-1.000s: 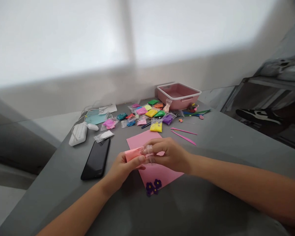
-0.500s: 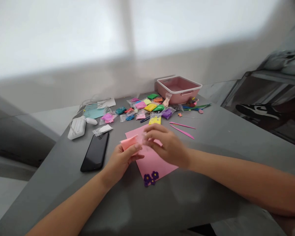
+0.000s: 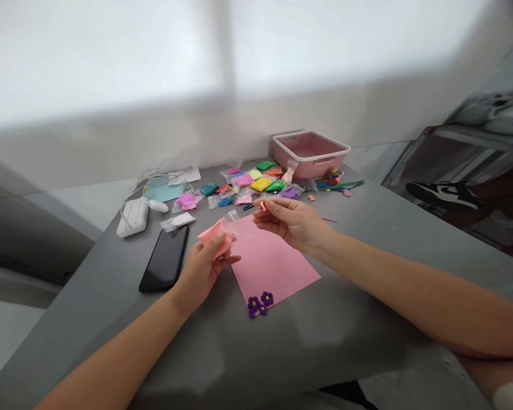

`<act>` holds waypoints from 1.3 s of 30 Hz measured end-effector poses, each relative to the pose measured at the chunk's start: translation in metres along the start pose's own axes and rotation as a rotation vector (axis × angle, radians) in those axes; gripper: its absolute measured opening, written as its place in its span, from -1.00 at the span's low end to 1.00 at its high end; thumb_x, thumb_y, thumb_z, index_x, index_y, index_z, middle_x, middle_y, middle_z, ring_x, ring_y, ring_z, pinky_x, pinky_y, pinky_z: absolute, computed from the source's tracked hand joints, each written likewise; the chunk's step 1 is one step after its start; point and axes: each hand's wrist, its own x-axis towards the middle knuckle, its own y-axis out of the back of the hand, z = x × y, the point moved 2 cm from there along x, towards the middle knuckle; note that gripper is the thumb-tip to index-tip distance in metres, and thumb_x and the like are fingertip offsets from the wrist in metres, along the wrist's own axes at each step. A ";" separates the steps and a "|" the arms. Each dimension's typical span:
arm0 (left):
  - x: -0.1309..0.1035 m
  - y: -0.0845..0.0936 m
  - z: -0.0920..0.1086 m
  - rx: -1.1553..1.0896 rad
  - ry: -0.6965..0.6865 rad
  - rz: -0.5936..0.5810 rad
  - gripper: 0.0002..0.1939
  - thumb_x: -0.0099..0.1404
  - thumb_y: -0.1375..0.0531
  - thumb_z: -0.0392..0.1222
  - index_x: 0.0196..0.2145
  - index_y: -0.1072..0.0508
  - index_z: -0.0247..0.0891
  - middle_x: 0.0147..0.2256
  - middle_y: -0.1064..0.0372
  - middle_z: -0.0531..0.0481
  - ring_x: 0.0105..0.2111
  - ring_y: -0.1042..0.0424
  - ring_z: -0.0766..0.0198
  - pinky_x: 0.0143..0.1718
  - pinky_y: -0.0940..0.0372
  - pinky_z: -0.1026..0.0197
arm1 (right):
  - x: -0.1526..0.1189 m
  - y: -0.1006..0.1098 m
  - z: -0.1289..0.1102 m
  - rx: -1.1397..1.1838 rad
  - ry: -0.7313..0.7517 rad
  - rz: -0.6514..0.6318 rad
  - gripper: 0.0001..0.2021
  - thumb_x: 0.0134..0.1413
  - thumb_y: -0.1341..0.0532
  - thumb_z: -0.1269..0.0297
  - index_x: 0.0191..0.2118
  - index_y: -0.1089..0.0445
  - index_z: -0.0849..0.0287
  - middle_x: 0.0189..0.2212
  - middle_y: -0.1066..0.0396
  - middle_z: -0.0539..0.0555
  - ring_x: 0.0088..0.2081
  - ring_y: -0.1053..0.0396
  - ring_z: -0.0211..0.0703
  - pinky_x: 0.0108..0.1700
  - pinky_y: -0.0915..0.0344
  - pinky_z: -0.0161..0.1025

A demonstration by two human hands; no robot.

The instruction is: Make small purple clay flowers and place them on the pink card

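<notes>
Between the thumb and fingers of my left hand (image 3: 203, 270) is a clear plastic bag of peach-coloured clay (image 3: 214, 234), its top edge standing loose. My right hand (image 3: 297, 223) pinches a small piece of peach clay (image 3: 263, 205) in its fingertips, apart from the bag and above the far edge of a pink sheet of paper (image 3: 273, 267). Several small purple clay flowers (image 3: 260, 304) with yellow centres lie at the sheet's near corner.
Several bags of coloured clay (image 3: 261, 183) lie towards the wall, before a pink basket (image 3: 312, 151). A black phone (image 3: 165, 259) and a white power strip (image 3: 133, 216) are at left. A thin pink tool (image 3: 329, 220) shows behind my right hand.
My right hand has drawn away from the bag, up and to the right, and now shows a bit of peach clay in its fingertips. My left hand has shifted slightly left with the bag.
</notes>
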 end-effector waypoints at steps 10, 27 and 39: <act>-0.002 -0.001 0.001 0.046 0.001 -0.010 -0.68 0.07 -0.41 0.01 -0.42 -0.51 -0.31 -0.41 -0.37 0.04 -0.43 -0.31 0.39 -0.35 -0.52 0.25 | 0.002 0.003 0.008 0.054 -0.147 0.001 -0.57 -0.45 -0.57 0.15 -0.48 -0.41 0.24 -0.58 -0.43 -0.07 -0.56 -0.39 -0.43 -0.53 -0.39 -0.52; -0.004 -0.001 0.000 0.049 -0.067 -0.058 -0.59 0.02 -0.41 0.15 -0.40 -0.54 -0.27 -0.40 -0.38 0.05 -0.42 -0.32 0.39 -0.25 -0.46 0.24 | -0.002 0.000 0.013 -0.095 -0.155 -0.081 -0.54 -0.32 -0.51 -0.01 -0.39 -0.50 0.29 -0.63 -0.27 -0.10 -0.61 -0.17 -0.46 -0.60 -0.11 -0.45; -0.010 0.002 -0.001 0.312 -0.168 -0.276 -0.60 0.05 -0.43 0.00 -0.18 -0.58 -0.21 -0.27 -0.47 -0.04 -0.24 -0.42 0.18 -0.16 -0.33 0.19 | -0.021 -0.010 0.006 -0.438 0.230 -0.115 -0.73 0.01 -0.34 0.08 -0.42 -0.41 0.20 -0.60 -0.27 -0.10 -0.59 -0.20 -0.41 -0.55 -0.15 -0.39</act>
